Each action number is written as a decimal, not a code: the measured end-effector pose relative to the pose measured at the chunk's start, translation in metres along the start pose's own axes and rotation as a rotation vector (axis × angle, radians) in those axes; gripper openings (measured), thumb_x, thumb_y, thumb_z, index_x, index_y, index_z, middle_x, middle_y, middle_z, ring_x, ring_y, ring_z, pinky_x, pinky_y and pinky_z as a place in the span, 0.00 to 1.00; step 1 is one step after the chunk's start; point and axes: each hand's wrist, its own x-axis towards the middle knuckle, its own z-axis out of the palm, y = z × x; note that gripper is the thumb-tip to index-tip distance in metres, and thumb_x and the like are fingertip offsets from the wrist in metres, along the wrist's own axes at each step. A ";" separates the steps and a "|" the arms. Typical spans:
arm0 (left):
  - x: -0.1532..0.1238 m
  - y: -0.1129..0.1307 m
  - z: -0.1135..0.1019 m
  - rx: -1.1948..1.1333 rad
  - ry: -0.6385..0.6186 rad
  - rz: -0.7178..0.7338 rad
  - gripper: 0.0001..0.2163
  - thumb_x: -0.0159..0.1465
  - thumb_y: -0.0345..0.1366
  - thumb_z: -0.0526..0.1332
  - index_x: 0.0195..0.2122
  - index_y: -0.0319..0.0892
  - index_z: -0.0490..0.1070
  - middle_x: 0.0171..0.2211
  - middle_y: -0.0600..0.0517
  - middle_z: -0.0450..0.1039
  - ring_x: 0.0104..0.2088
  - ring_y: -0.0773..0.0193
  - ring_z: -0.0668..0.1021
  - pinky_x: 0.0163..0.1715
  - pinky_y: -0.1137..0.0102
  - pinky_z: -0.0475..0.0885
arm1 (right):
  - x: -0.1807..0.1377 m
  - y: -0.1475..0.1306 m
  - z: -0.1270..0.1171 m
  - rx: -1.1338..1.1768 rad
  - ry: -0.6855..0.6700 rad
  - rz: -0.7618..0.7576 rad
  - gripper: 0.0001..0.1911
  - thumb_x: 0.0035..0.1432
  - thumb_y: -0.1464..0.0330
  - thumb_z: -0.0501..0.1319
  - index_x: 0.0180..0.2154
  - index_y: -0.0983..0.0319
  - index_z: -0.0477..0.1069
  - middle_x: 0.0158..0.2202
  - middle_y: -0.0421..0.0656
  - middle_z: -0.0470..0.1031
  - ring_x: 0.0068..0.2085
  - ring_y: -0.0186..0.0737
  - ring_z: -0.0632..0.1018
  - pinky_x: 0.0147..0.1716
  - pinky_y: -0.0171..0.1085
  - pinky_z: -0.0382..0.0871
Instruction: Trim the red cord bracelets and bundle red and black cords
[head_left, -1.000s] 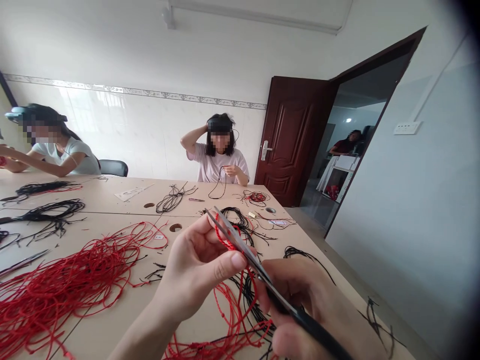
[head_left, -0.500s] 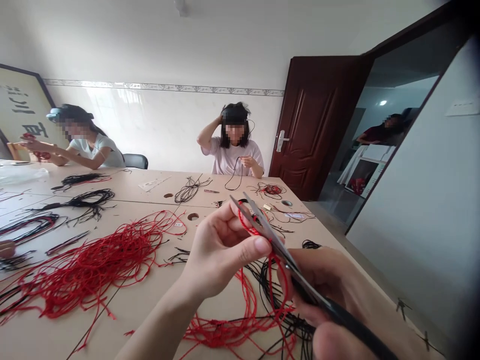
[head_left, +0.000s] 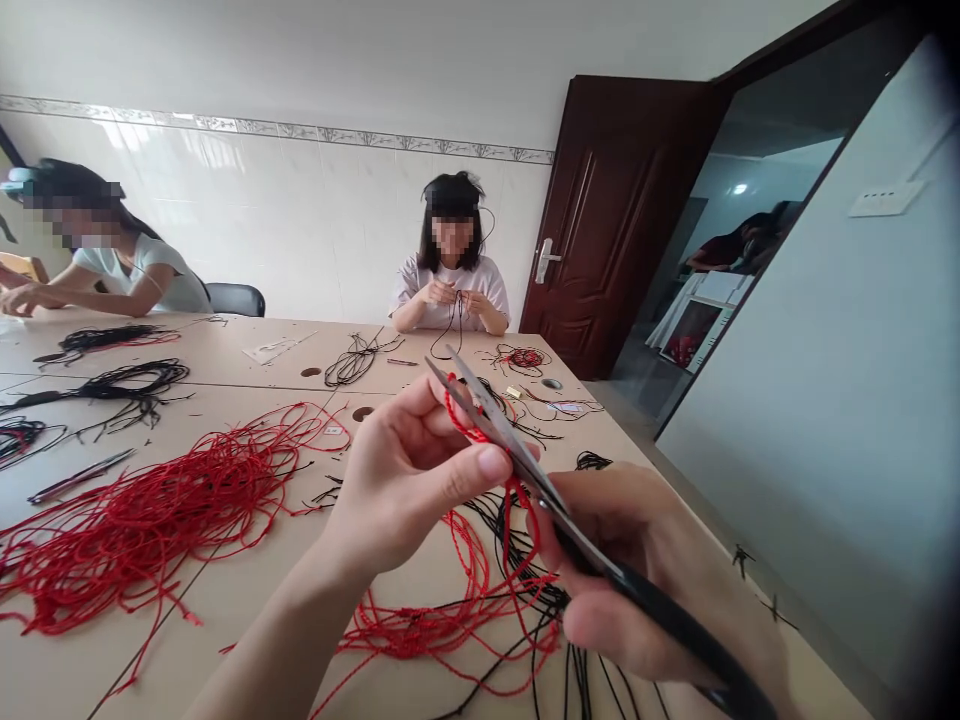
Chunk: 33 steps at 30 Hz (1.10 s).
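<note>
Between its thumb and fingers my left hand [head_left: 409, 470] pinches a red braided cord [head_left: 466, 428], whose loop curls over the fingertips and whose strands hang below. In my right hand [head_left: 630, 560] is a pair of scissors [head_left: 543, 503] with black handles. The blades point up and away, slightly parted, and cross the cord beside my left thumb. Whether the cord lies between the blades I cannot tell. Under both hands, a bundle of red cords [head_left: 409, 632] and some black cords [head_left: 517, 540] lie on the table.
A large tangle of red cords [head_left: 172, 510] covers the table's left, with black cord bundles [head_left: 135, 385] behind it. One person [head_left: 450, 250] sits opposite, handling a dark cord; another person [head_left: 142, 260] sits at the far left. The table edge [head_left: 720, 530] runs along my right.
The view has shifted right and down slightly. The person opposite has lowered a hand from the head to the cord. My hands keep nearly the same hold on cord and scissors.
</note>
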 end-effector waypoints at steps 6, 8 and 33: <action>0.002 0.000 -0.005 -0.037 -0.088 0.008 0.05 0.60 0.27 0.68 0.35 0.43 0.75 0.30 0.56 0.82 0.32 0.74 0.81 0.34 0.85 0.76 | 0.006 0.002 0.003 0.002 0.047 -0.047 0.20 0.42 0.57 0.71 0.26 0.61 0.63 0.18 0.32 0.54 0.20 0.27 0.55 0.18 0.32 0.43; 0.003 0.000 -0.006 -0.034 -0.084 0.017 0.05 0.60 0.27 0.68 0.35 0.42 0.75 0.30 0.56 0.82 0.32 0.75 0.82 0.34 0.85 0.75 | 0.008 0.005 0.002 -0.003 0.039 -0.067 0.17 0.45 0.61 0.68 0.24 0.61 0.61 0.18 0.32 0.53 0.20 0.27 0.54 0.18 0.32 0.43; 0.001 -0.002 -0.005 -0.054 -0.102 0.008 0.05 0.60 0.28 0.68 0.36 0.41 0.74 0.27 0.56 0.78 0.27 0.76 0.77 0.30 0.84 0.73 | 0.006 -0.016 0.009 -0.047 0.035 0.067 0.15 0.46 0.64 0.65 0.23 0.60 0.58 0.19 0.33 0.52 0.21 0.28 0.55 0.19 0.33 0.45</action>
